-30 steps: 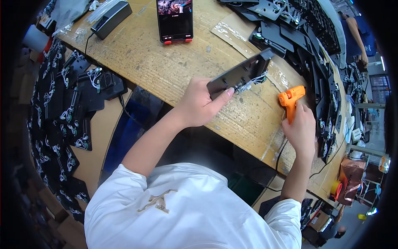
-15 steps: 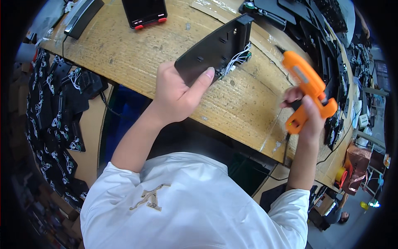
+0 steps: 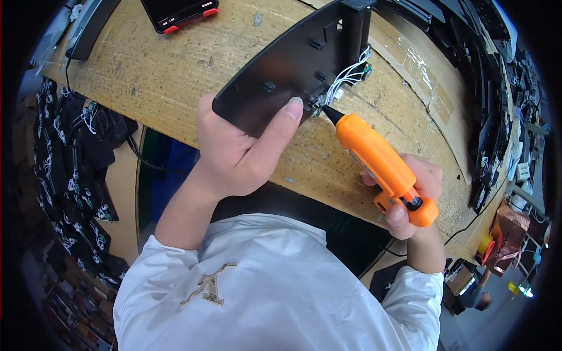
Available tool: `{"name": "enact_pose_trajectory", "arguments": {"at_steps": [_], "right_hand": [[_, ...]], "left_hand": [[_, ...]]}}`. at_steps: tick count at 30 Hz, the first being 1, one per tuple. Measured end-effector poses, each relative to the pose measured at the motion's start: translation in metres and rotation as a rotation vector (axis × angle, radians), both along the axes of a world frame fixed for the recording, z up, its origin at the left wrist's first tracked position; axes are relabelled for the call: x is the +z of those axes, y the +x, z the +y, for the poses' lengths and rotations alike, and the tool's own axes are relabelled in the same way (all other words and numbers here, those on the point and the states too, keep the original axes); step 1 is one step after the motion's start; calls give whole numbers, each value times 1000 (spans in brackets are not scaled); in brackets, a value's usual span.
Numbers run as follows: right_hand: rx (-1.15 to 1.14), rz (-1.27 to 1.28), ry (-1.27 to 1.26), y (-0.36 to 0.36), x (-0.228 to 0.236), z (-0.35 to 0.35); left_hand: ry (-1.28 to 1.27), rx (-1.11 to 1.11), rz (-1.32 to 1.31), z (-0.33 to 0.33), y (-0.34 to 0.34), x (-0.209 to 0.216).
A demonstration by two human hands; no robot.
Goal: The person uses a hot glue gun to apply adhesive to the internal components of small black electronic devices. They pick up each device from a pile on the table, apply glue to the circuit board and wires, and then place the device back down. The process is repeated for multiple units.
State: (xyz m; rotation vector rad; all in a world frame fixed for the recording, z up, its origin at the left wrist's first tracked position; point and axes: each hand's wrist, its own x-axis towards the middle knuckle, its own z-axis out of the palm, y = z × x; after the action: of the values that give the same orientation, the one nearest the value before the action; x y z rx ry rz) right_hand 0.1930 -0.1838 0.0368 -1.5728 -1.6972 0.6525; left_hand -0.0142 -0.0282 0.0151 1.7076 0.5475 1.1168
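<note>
My left hand (image 3: 246, 146) grips a black plastic panel (image 3: 275, 70) by its lower end, thumb on the inner face and fingers behind. The panel is held tilted above the table. White wires (image 3: 348, 79) run along its right side to a small green circuit board (image 3: 367, 72). An orange glue gun (image 3: 377, 155) is in my right hand (image 3: 418, 181), fingers wrapped round its handle. The gun's black nozzle (image 3: 332, 114) is at the lower end of the wires, by the panel's edge; whether it touches cannot be told.
A wooden table (image 3: 158, 76) lies beneath my hands. A phone (image 3: 178, 13) in a red-cornered holder stands at the back. Black panels (image 3: 483, 105) are stacked at the right, and several wired black parts (image 3: 73, 193) lie at the left. A person (image 3: 474, 298) is at far lower right.
The glue gun has swung left and turned, bringing its nozzle to the panel's wires. My left hand and the panel have shifted slightly left and nearer the camera.
</note>
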Motion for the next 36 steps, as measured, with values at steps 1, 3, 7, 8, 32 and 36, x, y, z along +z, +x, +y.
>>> {"name": "enact_pose_trajectory", "arguments": {"at_steps": [1,3,7,8,32,36], "right_hand": [[-4,9,17,-1,-1,1],[-8,4,17,-3,0,1],[11,-3,27,-6,1,2],[12,-4,30,-6,0,2],[49,-142,6,-11,16,3],[-251,586,-41,-4,-10,-9]], "left_hand": [[-11,-19,12,1,-1,0],[-27,-52,39,3,-4,0],[-7,-41,57,4,-4,1],[-18,-42,53,4,-4,0],[-484,-83,-85,7,-5,5],[-732,-169,-314,13,-13,3]]}}
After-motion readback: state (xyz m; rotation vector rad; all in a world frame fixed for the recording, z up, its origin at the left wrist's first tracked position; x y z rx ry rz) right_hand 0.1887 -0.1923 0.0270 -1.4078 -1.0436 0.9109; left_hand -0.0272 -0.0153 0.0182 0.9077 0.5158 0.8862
